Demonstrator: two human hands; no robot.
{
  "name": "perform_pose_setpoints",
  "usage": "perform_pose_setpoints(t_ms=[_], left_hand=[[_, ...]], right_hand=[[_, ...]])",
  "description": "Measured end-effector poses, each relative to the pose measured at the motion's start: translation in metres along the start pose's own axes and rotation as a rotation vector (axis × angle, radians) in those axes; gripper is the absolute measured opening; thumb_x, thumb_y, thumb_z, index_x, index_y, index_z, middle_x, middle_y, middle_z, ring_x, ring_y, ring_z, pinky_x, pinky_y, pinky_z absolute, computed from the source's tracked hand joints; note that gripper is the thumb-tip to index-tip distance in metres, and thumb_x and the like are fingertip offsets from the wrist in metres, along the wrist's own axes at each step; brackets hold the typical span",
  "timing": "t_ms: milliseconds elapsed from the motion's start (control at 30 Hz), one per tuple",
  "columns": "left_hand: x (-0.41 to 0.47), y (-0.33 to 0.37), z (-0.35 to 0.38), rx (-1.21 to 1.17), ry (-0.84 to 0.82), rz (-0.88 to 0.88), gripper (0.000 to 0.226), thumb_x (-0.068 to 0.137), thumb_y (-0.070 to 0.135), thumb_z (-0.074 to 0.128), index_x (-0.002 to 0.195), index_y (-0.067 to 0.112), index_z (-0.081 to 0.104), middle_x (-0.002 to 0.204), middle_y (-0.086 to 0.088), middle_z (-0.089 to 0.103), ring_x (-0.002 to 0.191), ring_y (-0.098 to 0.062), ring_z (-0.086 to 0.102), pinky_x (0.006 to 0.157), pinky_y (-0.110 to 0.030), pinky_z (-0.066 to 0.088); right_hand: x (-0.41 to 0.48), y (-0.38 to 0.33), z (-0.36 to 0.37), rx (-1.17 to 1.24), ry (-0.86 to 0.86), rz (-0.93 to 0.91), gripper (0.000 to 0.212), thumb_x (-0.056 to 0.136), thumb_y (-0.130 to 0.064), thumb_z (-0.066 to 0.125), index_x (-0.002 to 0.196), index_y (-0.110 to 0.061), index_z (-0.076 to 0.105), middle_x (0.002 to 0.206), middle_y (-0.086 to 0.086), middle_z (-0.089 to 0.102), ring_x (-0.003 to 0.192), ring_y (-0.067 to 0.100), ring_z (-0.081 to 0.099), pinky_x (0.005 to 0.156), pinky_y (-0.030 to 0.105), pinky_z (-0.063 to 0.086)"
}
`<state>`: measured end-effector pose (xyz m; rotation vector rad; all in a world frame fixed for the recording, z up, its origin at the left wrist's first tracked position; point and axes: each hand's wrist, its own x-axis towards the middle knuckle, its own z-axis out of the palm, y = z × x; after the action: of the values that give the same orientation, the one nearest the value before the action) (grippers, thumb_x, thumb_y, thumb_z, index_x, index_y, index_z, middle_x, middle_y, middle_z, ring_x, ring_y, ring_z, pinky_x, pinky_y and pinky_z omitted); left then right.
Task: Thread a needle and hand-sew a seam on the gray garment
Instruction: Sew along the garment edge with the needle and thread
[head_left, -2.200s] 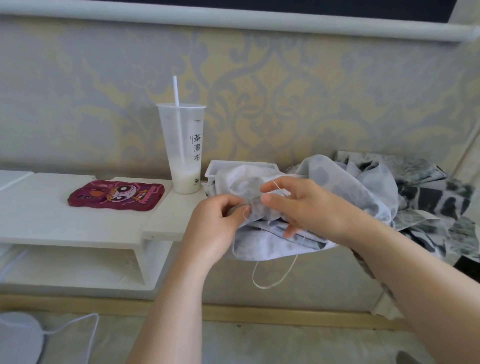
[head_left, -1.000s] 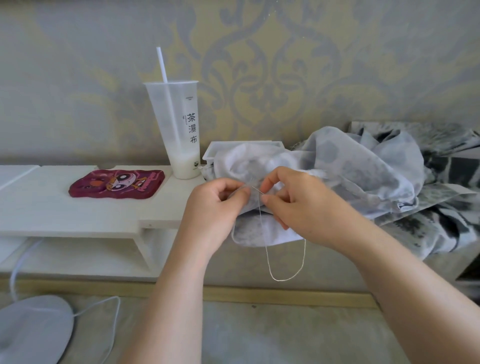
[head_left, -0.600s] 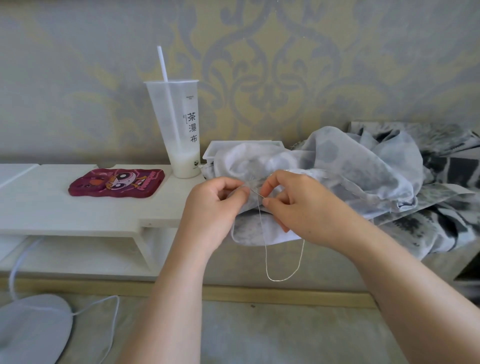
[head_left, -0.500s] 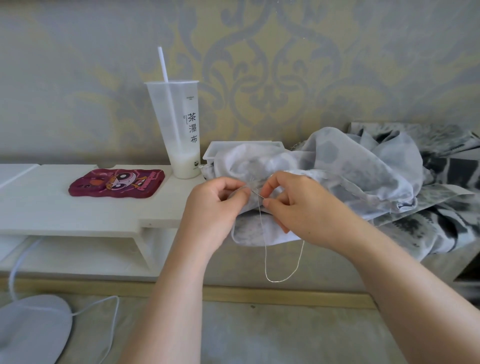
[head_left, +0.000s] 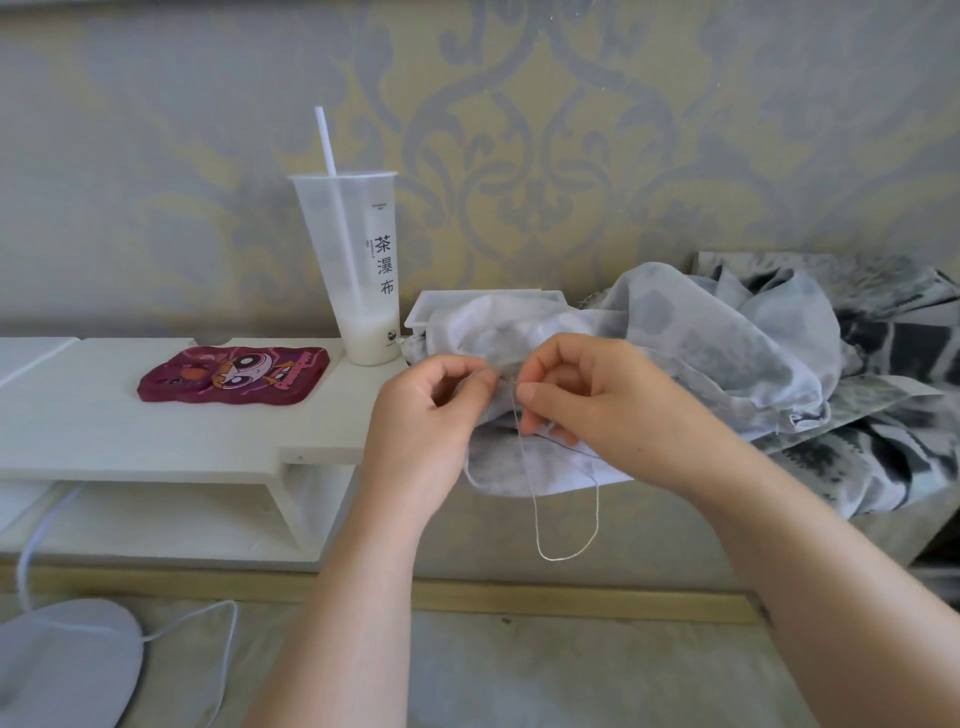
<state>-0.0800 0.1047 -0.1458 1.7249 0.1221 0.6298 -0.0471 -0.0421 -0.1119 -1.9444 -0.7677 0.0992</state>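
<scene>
The gray garment (head_left: 691, 338) lies bunched at centre right, one fold hanging off the ledge. My left hand (head_left: 431, 415) pinches an edge of that fold between thumb and forefinger. Just right of it, my right hand (head_left: 597, 405) pinches the thin needle (head_left: 511, 383) at the cloth, fingertips nearly touching the left hand's. A pale thread (head_left: 563, 540) runs down from the needle and hangs in a loop below the garment.
A tall plastic cup (head_left: 358, 270) with a straw and a little white drink stands on the white shelf (head_left: 156, 431). A maroon cartoon phone case (head_left: 234, 375) lies left of it. A white box (head_left: 431, 312) sits behind the garment, patterned black-and-grey fabric (head_left: 883, 405) at right.
The view has dropped and moved closer since the earliest frame. Both hands stay pinched together at the cloth; the thread loop hangs longer than at first and barely shifts lately.
</scene>
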Motion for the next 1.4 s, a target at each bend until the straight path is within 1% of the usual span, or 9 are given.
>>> perform_pose_setpoints(t_ms=[200, 567, 700, 867, 967, 1067, 1200, 1267, 1400], left_hand=[[-0.001, 0.005, 0.001, -0.098, 0.033, -0.030, 0.013, 0.088, 0.015, 0.063, 0.080, 0.022, 0.070, 0.068, 0.012, 0.070, 0.067, 0.002, 0.063, 0.064, -0.008, 0.045], [-0.006, 0.010, 0.000, -0.094, -0.094, 0.080, 0.015, 0.087, 0.008, 0.063, 0.078, 0.019, 0.067, 0.061, 0.017, 0.063, 0.062, 0.005, 0.056, 0.061, -0.006, 0.041], [-0.007, 0.011, -0.002, -0.064, -0.168, 0.120, 0.012, 0.089, 0.008, 0.063, 0.080, 0.016, 0.068, 0.067, 0.012, 0.066, 0.066, 0.003, 0.059, 0.064, -0.008, 0.044], [-0.005, 0.006, -0.003, -0.038, -0.227, 0.124, 0.011, 0.088, 0.012, 0.064, 0.081, 0.019, 0.069, 0.081, 0.001, 0.073, 0.077, -0.006, 0.064, 0.071, -0.013, 0.048], [-0.004, 0.006, -0.004, -0.048, -0.251, 0.117, 0.014, 0.089, 0.011, 0.064, 0.081, 0.022, 0.069, 0.079, 0.006, 0.072, 0.077, -0.003, 0.064, 0.071, -0.011, 0.046], [-0.004, 0.007, -0.005, -0.032, -0.238, 0.125, 0.014, 0.090, 0.012, 0.062, 0.081, 0.022, 0.067, 0.076, 0.010, 0.070, 0.072, 0.001, 0.062, 0.068, -0.007, 0.043], [-0.005, 0.008, -0.006, -0.051, -0.226, 0.111, 0.012, 0.091, 0.013, 0.061, 0.082, 0.020, 0.067, 0.074, 0.008, 0.068, 0.069, 0.002, 0.060, 0.065, -0.007, 0.042], [-0.005, 0.009, -0.006, -0.058, -0.223, 0.102, 0.012, 0.091, 0.014, 0.061, 0.082, 0.020, 0.067, 0.072, 0.010, 0.068, 0.068, 0.002, 0.060, 0.065, -0.007, 0.042], [-0.005, 0.010, -0.007, -0.064, -0.226, 0.086, 0.011, 0.091, 0.014, 0.060, 0.083, 0.018, 0.067, 0.068, 0.013, 0.066, 0.065, 0.004, 0.059, 0.063, -0.006, 0.042]], right_hand=[[-0.006, -0.006, -0.011, 0.056, -0.188, -0.064, 0.011, 0.092, -0.008, 0.057, 0.095, -0.015, 0.065, 0.090, -0.003, 0.074, 0.083, 0.000, 0.066, 0.076, 0.013, 0.050], [0.000, -0.001, -0.010, -0.196, 0.373, -0.137, 0.015, 0.085, -0.036, 0.063, 0.084, -0.021, 0.065, 0.075, -0.001, 0.068, 0.067, 0.013, 0.057, 0.060, 0.019, 0.043], [0.010, -0.007, -0.015, -0.337, 0.160, 0.009, 0.027, 0.089, -0.041, 0.056, 0.076, -0.021, 0.070, 0.069, -0.015, 0.060, 0.061, -0.001, 0.053, 0.060, 0.010, 0.038], [0.014, -0.020, -0.020, -0.010, -0.032, 0.178, 0.023, 0.089, -0.027, 0.062, 0.086, -0.006, 0.072, 0.050, -0.007, 0.057, 0.041, -0.002, 0.046, 0.045, 0.007, 0.034], [0.019, -0.018, -0.024, 0.033, -0.108, 0.192, 0.019, 0.087, -0.025, 0.064, 0.090, -0.008, 0.073, 0.074, 0.001, 0.069, 0.068, 0.004, 0.058, 0.067, 0.017, 0.043], [0.026, -0.017, -0.026, 0.169, 0.095, 0.213, 0.015, 0.092, -0.021, 0.058, 0.086, -0.010, 0.068, 0.080, 0.002, 0.067, 0.065, 0.012, 0.053, 0.063, 0.022, 0.042], [0.034, -0.025, -0.034, 0.868, 0.313, 0.234, 0.018, 0.100, -0.012, 0.039, 0.085, -0.009, 0.048, 0.086, 0.010, 0.067, 0.061, 0.021, 0.068, 0.052, 0.023, 0.052], [0.034, -0.026, -0.037, 0.580, 0.248, 0.148, 0.018, 0.101, -0.017, 0.039, 0.085, -0.013, 0.046, 0.094, 0.006, 0.071, 0.082, 0.021, 0.069, 0.062, 0.030, 0.054], [0.028, -0.029, -0.035, -0.560, 0.037, -0.056, 0.019, 0.100, -0.023, 0.039, 0.081, -0.024, 0.043, 0.085, -0.011, 0.072, 0.056, -0.008, 0.049, 0.094, 0.030, 0.037]])
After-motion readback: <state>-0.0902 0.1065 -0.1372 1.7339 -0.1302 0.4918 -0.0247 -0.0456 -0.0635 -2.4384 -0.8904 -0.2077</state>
